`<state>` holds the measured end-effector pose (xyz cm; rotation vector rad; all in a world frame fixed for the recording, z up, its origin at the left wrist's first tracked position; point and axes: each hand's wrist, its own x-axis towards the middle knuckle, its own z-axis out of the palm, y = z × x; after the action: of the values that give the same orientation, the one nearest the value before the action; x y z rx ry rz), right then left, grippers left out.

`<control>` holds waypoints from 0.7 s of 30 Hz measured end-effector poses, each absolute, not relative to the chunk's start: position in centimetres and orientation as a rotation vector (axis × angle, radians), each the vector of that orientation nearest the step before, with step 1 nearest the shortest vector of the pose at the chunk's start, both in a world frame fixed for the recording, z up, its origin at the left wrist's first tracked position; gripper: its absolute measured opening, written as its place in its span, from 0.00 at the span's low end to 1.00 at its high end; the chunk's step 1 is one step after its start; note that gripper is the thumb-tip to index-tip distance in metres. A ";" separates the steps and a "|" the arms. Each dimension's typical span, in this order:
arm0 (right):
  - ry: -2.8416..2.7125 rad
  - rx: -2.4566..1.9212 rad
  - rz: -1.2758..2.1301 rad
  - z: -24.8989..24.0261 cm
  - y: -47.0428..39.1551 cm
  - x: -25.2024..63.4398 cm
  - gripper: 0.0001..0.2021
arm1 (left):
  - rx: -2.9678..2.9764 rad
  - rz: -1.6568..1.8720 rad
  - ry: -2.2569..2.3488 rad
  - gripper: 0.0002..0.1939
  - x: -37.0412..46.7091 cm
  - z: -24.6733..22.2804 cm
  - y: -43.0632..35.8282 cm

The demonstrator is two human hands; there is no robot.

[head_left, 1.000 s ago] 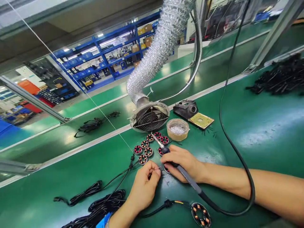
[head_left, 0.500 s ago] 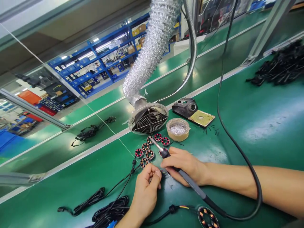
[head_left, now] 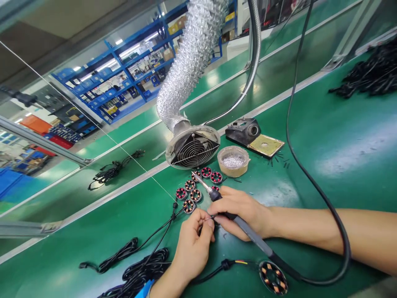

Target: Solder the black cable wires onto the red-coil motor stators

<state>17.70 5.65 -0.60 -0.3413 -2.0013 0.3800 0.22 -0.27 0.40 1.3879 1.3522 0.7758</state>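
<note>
My right hand [head_left: 240, 211] is wrapped round a soldering iron [head_left: 228, 210], whose metal tip points up and left over several small round coils [head_left: 195, 195]. Close beside it, my left hand [head_left: 197, 238] is closed in a pinch at a thin dark piece [head_left: 211, 217]; its exact form is hard to make out between the two hands. Below the hands, a larger coil ring [head_left: 273, 277] lies near a black cable [head_left: 214, 273] that has red and yellow wire ends. Bundled black cables [head_left: 145, 267] lie left of my left wrist.
A round fan grille [head_left: 196, 152] on a silver duct [head_left: 192, 66] stands behind the coils. Right of it are a tub of metal shavings [head_left: 233, 162] and an iron stand [head_left: 248, 132] with a yellow sponge. Black parts [head_left: 372, 74] are heaped at the far right.
The view has shifted slightly. My hands are now closer together, and a thin dark piece shows between them. The soldering iron remains in my right hand.
</note>
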 end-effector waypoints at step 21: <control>-2.028 -0.384 0.286 -0.2 4.5 17.9 0.14 | 1.496 0.649 1.353 0.14 0.0 1.5 -0.6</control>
<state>17.92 4.53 -0.20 -0.3843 -2.0281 0.2862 -0.02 -0.57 1.51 1.4957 1.3528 0.6488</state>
